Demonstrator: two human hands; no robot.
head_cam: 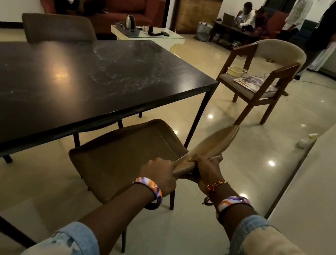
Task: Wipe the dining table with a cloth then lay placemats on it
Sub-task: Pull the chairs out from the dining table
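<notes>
Left hand [158,175]: fingers curled around the chair backrest [207,149], gripping it.
Right hand [205,169]: also gripping the same backrest.
Dining table [82,77]: dark, just beside the brown chair [121,159].
Placemats [251,83]: on the wooden armchair [267,70], well apart.

You are standing in a home's open living and dining room. The dark marble-topped dining table [77,76] sits on a glossy tiled floor [237,143], with brown upholstered chairs [127,154] tucked at its near and far sides. Beyond the table's far end a red sofa [125,2] lines the wall, and a small glass-topped side table [151,34] with an electric kettle [130,21] stands before it. Right of the table is a wooden armchair [266,77]; farther back, people sit around a low coffee table [232,30].
</notes>
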